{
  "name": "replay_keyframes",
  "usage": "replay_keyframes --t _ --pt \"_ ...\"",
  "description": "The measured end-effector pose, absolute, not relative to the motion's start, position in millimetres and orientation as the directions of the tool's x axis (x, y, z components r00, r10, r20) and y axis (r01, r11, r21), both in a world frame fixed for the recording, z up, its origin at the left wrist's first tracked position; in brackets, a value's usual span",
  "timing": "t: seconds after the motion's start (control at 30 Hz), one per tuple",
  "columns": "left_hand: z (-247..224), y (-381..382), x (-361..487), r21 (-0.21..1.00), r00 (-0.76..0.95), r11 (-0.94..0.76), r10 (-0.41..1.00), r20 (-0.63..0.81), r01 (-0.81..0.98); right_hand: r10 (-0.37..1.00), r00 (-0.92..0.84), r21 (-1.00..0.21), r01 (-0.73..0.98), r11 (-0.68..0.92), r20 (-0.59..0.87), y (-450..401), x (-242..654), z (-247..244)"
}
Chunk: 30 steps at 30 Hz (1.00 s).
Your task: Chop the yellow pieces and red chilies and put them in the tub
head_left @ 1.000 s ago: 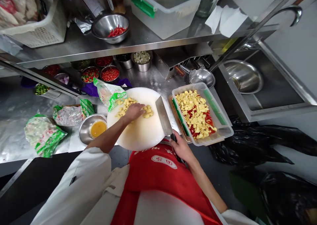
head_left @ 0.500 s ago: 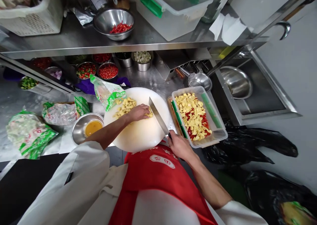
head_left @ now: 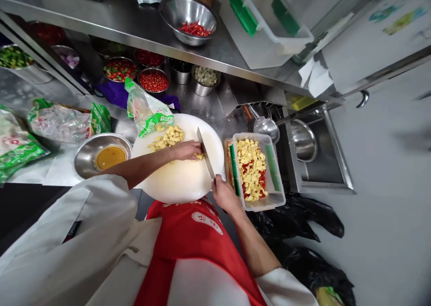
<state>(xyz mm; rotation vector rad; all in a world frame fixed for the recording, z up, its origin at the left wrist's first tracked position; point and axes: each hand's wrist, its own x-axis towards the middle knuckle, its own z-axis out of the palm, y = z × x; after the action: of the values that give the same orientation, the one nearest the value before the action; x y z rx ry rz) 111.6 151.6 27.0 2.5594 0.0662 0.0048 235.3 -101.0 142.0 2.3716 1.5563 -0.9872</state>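
Observation:
A round white cutting board (head_left: 178,180) carries a heap of pale yellow ginger-like pieces (head_left: 168,137) at its upper left. My left hand (head_left: 187,150) lies on the board with its fingers together over a few of these pieces, right beside the blade. In my right hand (head_left: 223,192) is the handle of a knife (head_left: 206,155), whose blade points away from me across the board's right half. To the right stands a clear plastic box (head_left: 276,198) holding yellow slices (head_left: 252,162) over red pieces.
Left of the board are a metal bowl of yellow liquid (head_left: 82,159) and green-and-white plastic bags (head_left: 63,122). Behind, ingredient bowls sit under a steel shelf (head_left: 134,39). A ladle (head_left: 266,128) and a sink (head_left: 325,151) are at the right.
The camera view has shifted and turned, so the surroundings sit differently. The knife blade now lies closer to my left hand's fingertips. Both hands keep their holds.

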Motion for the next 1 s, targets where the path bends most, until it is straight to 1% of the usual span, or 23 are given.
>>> replay_keyframes --t 0.13,0.2,0.27,0.33,0.43,0.57,0.7,0.77,0.83,0.9,1.0 --pt "22 152 112 0.602 0.996 -0.796 0.087 0.011 0.063 0.78 0.241 -0.24 0.863 -0.445 -0.578 -102 240 144" --pt "18 151 112 0.623 0.994 -0.781 0.099 0.04 0.053 0.765 0.265 -0.218 0.859 -0.464 -0.587 -99 240 143" --pt "15 152 113 0.634 0.992 -0.773 0.096 0.081 0.023 0.769 0.262 -0.202 0.87 -0.45 -0.582 -95 241 142" --pt "13 151 113 0.633 0.99 -0.774 0.092 0.103 0.006 0.795 0.231 -0.224 0.882 -0.414 -0.561 -93 243 142" --pt "14 149 111 0.612 0.993 -0.79 0.092 0.077 0.025 0.822 0.185 -0.285 0.878 -0.384 -0.538 -95 245 142" --pt "17 148 109 0.613 0.994 -0.789 0.1 0.048 0.05 0.792 0.256 -0.196 0.885 -0.423 -0.554 -92 243 134" --pt "18 148 108 0.647 0.992 -0.761 0.113 0.061 0.047 0.824 0.198 -0.247 0.894 -0.374 -0.531 -90 244 123" --pt "19 147 108 0.644 0.991 -0.763 0.121 0.065 0.051 0.819 0.223 -0.237 0.888 -0.395 -0.529 -88 242 117" --pt "20 146 107 0.634 0.992 -0.773 0.101 0.076 0.03 0.809 0.256 -0.218 0.88 -0.422 -0.53 -83 239 114" --pt "21 145 106 0.63 0.991 -0.776 0.097 0.095 0.015 0.816 0.255 -0.231 0.877 -0.422 -0.519 -80 241 121" --pt "21 144 105 0.636 0.988 -0.771 0.113 0.101 0.023 0.829 0.216 -0.279 0.873 -0.401 -0.515 -90 249 143"
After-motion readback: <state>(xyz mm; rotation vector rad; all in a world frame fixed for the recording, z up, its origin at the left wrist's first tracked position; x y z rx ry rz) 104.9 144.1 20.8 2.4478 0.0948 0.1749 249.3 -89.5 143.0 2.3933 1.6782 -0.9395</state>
